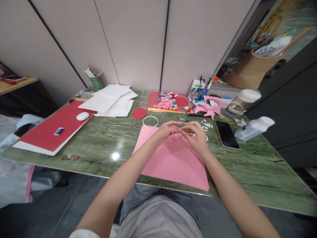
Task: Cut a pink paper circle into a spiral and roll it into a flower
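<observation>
Over the far part of a pink paper sheet (173,158), my left hand (167,130) and my right hand (195,134) meet at the fingertips. Both are closed in a pinch on a small curled piece of pink paper (175,136), partly hidden by the fingers. A clear ring (150,121) lies just beyond the sheet's far left corner, beside a red paper circle (139,113). Small white paper bits (206,125) are scattered past my right hand.
Pink and blue paper rolls (166,101) are heaped on red paper at the back. Pink scraps (210,105), a phone (226,134), a bottle (239,105) and a white container (255,128) stand or lie right. White sheets (111,97) and red paper (56,124) lie left.
</observation>
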Tool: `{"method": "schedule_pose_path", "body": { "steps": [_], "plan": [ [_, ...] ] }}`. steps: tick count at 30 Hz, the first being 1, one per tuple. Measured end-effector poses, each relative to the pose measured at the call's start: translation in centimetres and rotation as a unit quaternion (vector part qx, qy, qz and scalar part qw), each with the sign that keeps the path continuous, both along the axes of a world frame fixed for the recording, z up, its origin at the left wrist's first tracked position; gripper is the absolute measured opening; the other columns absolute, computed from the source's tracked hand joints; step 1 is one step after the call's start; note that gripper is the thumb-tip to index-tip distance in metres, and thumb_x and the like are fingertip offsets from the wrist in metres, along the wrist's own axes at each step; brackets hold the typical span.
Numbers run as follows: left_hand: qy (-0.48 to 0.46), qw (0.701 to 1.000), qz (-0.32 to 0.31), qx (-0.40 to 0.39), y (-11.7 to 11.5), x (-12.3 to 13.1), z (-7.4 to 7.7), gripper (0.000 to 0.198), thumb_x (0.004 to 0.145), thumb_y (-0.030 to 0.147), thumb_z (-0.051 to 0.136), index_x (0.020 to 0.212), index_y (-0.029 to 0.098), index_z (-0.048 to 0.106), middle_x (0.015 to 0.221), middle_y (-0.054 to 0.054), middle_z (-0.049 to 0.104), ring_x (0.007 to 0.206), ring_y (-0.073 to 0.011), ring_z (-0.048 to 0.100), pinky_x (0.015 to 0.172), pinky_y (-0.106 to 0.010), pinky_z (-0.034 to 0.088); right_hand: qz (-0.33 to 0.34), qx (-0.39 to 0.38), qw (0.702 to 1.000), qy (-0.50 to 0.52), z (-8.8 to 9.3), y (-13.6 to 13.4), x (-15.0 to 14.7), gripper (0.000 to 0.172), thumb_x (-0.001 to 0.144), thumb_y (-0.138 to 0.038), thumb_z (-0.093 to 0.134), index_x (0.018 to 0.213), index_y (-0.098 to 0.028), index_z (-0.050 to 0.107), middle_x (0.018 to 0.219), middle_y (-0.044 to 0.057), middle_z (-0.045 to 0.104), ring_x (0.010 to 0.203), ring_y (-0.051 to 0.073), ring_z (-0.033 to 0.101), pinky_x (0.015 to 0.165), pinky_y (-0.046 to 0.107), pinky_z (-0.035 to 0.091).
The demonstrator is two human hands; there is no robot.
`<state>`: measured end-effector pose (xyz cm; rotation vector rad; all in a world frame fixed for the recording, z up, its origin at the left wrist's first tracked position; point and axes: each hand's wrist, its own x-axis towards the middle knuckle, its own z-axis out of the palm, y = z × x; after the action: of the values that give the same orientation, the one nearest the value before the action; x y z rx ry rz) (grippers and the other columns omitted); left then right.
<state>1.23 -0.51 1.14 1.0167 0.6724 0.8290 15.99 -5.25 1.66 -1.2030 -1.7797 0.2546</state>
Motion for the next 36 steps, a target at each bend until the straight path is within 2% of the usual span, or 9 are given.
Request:
{"method": "schedule_pose_path", "body": {
  "steps": [3,7,10,14,17,20,29,36],
  "plan": [
    [-0.002,1.000,-0.014,0.003,0.2,-0.3,0.0,0.033,0.058,0.014,0.062,0.090,0.014,0.058,0.063,0.002,0.055,0.056,-0.0061,0.049,0.057,-0.021,0.036,0.015,-0.003,1.000,-0.012,-0.2,0.1,0.1,0.014,0.077,-0.027,0.053,0.087,-0.023,0.062,0.090,0.005,0.051,0.074,0.016,0.053,0.069,0.033,0.045],
    [0.000,0.999,-0.021,0.035,0.3,-0.5,-0.2,0.035,0.059,0.013,0.062,0.093,0.015,0.057,0.069,0.000,0.058,0.061,-0.0076,0.052,0.060,-0.022,0.038,0.074,-0.008,0.997,-0.031,-0.6,0.6,0.0,0.021,0.080,-0.022,0.046,0.096,-0.026,0.060,0.097,0.006,0.051,0.096,0.019,0.050,0.083,0.038,0.041],
    [0.013,0.998,-0.021,0.061,0.3,-0.5,-0.4,0.036,0.060,0.016,0.063,0.095,0.015,0.056,0.071,-0.002,0.060,0.064,-0.0094,0.055,0.063,-0.023,0.039,0.093,-0.017,0.995,-0.037,-0.8,0.8,0.0,0.023,0.082,-0.020,0.043,0.097,-0.025,0.059,0.100,0.006,0.051,0.099,0.019,0.048,0.086,0.039,0.040],
    [-0.011,0.999,-0.010,0.050,0.2,-0.2,-0.4,0.037,0.060,0.017,0.065,0.096,0.015,0.056,0.077,-0.003,0.061,0.067,-0.0100,0.056,0.067,-0.025,0.041,0.043,-0.012,0.999,-0.018,-0.8,0.7,0.1,0.021,0.081,-0.021,0.046,0.095,-0.025,0.060,0.096,0.006,0.051,0.093,0.019,0.050,0.076,0.035,0.045],
    [-0.035,0.999,-0.006,0.026,0.1,-0.1,-0.3,0.035,0.060,0.015,0.064,0.094,0.016,0.057,0.078,-0.003,0.061,0.068,-0.0091,0.057,0.071,-0.026,0.042,0.000,-0.004,1.000,0.007,-0.6,0.6,0.1,0.016,0.077,-0.024,0.051,0.090,-0.024,0.062,0.094,0.005,0.049,0.075,0.015,0.053,0.064,0.032,0.047],
    [-0.039,0.999,-0.015,0.014,0.0,-0.1,-0.2,0.036,0.059,0.013,0.064,0.094,0.016,0.057,0.079,-0.003,0.062,0.071,-0.0099,0.057,0.072,-0.027,0.042,-0.011,-0.004,1.000,0.019,-0.6,0.6,0.1,0.013,0.074,-0.026,0.055,0.084,-0.023,0.063,0.092,0.004,0.049,0.062,0.011,0.050,0.061,0.031,0.047],
    [-0.021,0.999,-0.035,0.019,-0.4,0.3,-0.3,0.035,0.059,0.015,0.064,0.093,0.016,0.057,0.078,-0.003,0.061,0.071,-0.0106,0.057,0.070,-0.027,0.042,0.006,-0.013,0.999,0.033,-0.6,0.5,-0.1,0.003,0.071,-0.021,0.058,0.073,-0.019,0.057,0.091,0.004,0.047,0.061,0.010,0.049,0.058,0.027,0.046],
    [-0.027,0.999,-0.022,0.023,-0.3,0.5,-0.8,0.037,0.058,0.017,0.066,0.093,0.014,0.056,0.075,-0.004,0.061,0.066,-0.0107,0.056,0.065,-0.026,0.042,0.001,-0.011,1.000,0.016,-0.4,0.5,-0.1,0.004,0.070,-0.021,0.059,0.071,-0.019,0.055,0.088,0.003,0.048,0.067,0.012,0.050,0.059,0.026,0.044]
  ]
}}
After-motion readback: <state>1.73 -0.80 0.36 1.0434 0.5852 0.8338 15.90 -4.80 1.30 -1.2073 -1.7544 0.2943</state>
